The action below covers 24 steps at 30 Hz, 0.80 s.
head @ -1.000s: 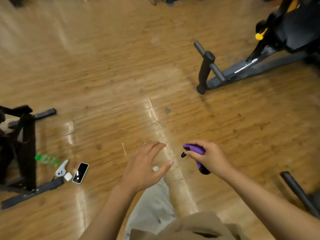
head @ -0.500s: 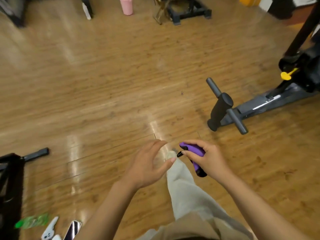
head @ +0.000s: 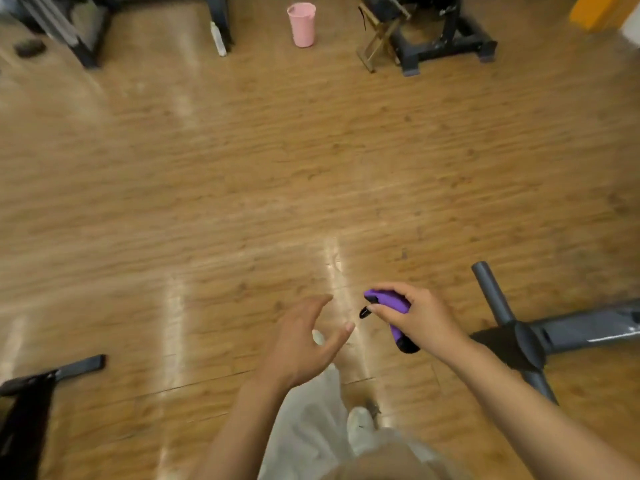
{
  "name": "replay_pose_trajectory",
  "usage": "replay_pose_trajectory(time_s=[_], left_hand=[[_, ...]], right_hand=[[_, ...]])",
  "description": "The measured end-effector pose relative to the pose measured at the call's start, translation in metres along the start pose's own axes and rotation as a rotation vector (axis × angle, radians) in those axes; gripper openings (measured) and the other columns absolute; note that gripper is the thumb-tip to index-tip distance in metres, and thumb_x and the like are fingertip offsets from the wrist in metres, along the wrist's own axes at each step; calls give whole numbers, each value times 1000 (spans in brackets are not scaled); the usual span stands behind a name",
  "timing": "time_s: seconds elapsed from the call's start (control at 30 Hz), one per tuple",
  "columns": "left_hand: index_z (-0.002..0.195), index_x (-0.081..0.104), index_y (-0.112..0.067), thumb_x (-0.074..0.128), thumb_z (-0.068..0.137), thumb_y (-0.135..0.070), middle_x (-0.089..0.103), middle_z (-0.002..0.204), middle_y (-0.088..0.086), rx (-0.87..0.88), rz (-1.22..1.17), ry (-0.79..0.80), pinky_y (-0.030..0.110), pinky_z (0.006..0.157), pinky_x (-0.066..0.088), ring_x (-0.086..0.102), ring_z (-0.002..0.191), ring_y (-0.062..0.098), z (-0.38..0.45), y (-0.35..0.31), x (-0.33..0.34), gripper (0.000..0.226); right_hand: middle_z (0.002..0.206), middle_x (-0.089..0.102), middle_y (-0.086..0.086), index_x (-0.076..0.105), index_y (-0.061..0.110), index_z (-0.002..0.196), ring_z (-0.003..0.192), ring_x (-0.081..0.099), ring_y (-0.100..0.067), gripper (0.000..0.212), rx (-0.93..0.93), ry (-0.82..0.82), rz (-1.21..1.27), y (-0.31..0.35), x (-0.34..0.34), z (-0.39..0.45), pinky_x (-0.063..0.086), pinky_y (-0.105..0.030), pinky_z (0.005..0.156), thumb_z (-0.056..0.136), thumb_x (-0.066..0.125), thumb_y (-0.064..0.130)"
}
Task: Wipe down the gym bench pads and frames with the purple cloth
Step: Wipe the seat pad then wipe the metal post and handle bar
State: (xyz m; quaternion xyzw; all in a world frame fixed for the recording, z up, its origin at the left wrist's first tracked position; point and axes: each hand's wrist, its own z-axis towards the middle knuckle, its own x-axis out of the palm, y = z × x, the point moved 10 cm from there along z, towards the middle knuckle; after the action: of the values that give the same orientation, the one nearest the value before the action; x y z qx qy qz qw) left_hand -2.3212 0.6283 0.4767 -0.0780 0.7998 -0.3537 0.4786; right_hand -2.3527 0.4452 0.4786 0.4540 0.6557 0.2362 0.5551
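The right hand (head: 420, 315) was curled around a purple spray bottle (head: 394, 313) with a black nozzle and base, one finger laid along its top. The left hand (head: 301, 341) hung just beside it, fingers spread and loosely bent, holding nothing. Compared with a moment earlier, the view had lifted: the pink cup (head: 302, 25) and dark equipment along the far wall showed more fully, and the grey bench frame (head: 554, 336) had slid toward the lower right, close behind the right wrist. No purple cloth could be seen in either hand or on the wooden floor (head: 242, 168).
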Motion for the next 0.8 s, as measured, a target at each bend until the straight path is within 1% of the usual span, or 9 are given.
replay_pose_trajectory(time_s=[0.07, 0.13, 0.23, 0.3, 0.4, 0.47, 0.53, 0.67, 0.8], left_hand=[[142, 41, -35, 47, 83, -72, 42, 145, -18, -29, -4, 49, 20, 106, 31, 38, 133, 3, 48, 17, -3, 69], [141, 40, -37, 45, 81, -76, 43, 144, -19, -42, -4, 68, 25, 105, 36, 41, 132, 4, 102, 32, -15, 71], [144, 37, -34, 45, 83, -73, 38, 149, -16, -53, -14, 98, 23, 108, 30, 36, 136, 5, 189, 44, -48, 73], [145, 35, -32, 45, 85, -70, 36, 151, -14, -22, 11, 111, 21, 106, 28, 34, 137, 6, 245, 39, -80, 72], [145, 36, -28, 49, 87, -64, 37, 151, -10, 43, 23, 111, 18, 103, 26, 35, 137, 9, 330, 23, -130, 70], [145, 38, -24, 50, 87, -64, 41, 149, -7, 88, 54, 109, 18, 104, 25, 36, 136, 10, 380, 11, -158, 71], [143, 41, -24, 49, 86, -67, 43, 147, -6, 124, 60, 83, 21, 107, 26, 36, 136, 9, 426, 1, -184, 72], [140, 46, -24, 52, 87, -61, 47, 144, -8, 93, 31, 3, 22, 108, 30, 40, 133, 8, 517, 6, -216, 65], [141, 43, -27, 48, 86, -66, 44, 146, -11, 20, 55, 2, 23, 108, 32, 38, 134, 7, 613, 19, -235, 68]], right_hand=[[99, 60, 21, 68, 26, 109, 88, 49, 25, 32, 2, 20, -21, 2, 1, 48, 35, 3, 73, 79, 77, 26], [98, 60, 21, 67, 26, 110, 87, 51, 23, 33, 27, 49, -50, 2, 4, 100, 35, 3, 72, 79, 76, 27], [103, 62, 17, 66, 25, 113, 91, 55, 11, 35, 61, 98, -133, 11, 0, 178, 35, 1, 76, 80, 75, 30], [104, 62, 16, 67, 25, 113, 95, 56, 4, 35, 64, 111, -163, 33, -11, 233, 36, -1, 79, 80, 75, 31], [97, 61, 20, 68, 23, 110, 92, 56, 4, 34, 22, 72, -184, 73, -37, 320, 36, -2, 79, 78, 76, 31], [99, 62, 20, 68, 25, 111, 94, 57, 3, 35, 11, 28, -174, 95, -56, 370, 34, 1, 78, 77, 77, 31], [99, 62, 20, 67, 28, 111, 91, 56, 7, 34, 34, -8, -128, 108, -72, 417, 34, 3, 76, 78, 76, 29], [98, 64, 20, 68, 29, 108, 89, 57, 5, 31, 92, 29, -75, 99, -83, 504, 37, 1, 74, 79, 75, 31], [102, 68, 15, 69, 29, 107, 91, 60, 5, 29, 107, 80, -54, 87, -102, 609, 41, -3, 75, 79, 76, 30]])
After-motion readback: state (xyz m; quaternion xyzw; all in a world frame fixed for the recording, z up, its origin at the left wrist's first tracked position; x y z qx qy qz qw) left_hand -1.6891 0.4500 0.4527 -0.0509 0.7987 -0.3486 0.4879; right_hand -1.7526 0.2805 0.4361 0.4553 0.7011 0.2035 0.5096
